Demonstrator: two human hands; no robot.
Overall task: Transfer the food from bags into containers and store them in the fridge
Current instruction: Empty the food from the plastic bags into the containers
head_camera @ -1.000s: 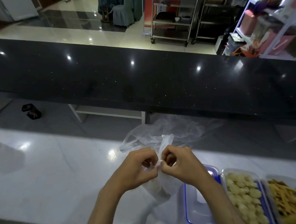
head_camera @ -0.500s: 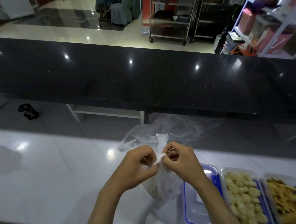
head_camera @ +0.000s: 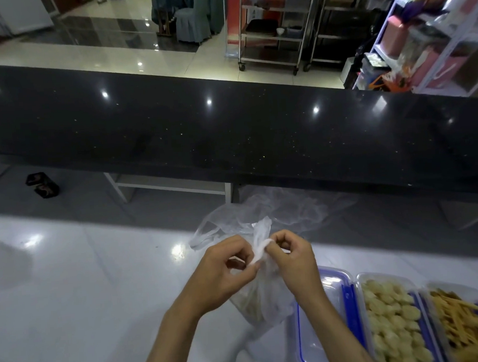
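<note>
A small clear plastic bag of pale food (head_camera: pixel 260 299) stands on the white counter (head_camera: pixel 85 288). My left hand (head_camera: pixel 223 271) and my right hand (head_camera: pixel 293 258) both pinch the twisted knot at its top, fingers closed on the plastic. Right of the bag lies a clear container with blue clips (head_camera: pixel 322 326), partly hidden by my right forearm; it looks empty. Beside it sits a container of pale round pieces (head_camera: pixel 392 319), and at the far right a container of yellow sticks (head_camera: pixel 465 326).
An empty crumpled clear bag (head_camera: pixel 267 212) lies behind my hands at the counter's far side. A raised black glossy ledge (head_camera: pixel 229 136) runs across beyond it. Steel trolleys (head_camera: pixel 273 30) and a white shelf rack (head_camera: pixel 433 37) stand on the floor behind.
My fingers have kept working the knot; the twisted plastic end now sticks out between the two hands, and the bag top stands slightly higher. The containers have not moved.
</note>
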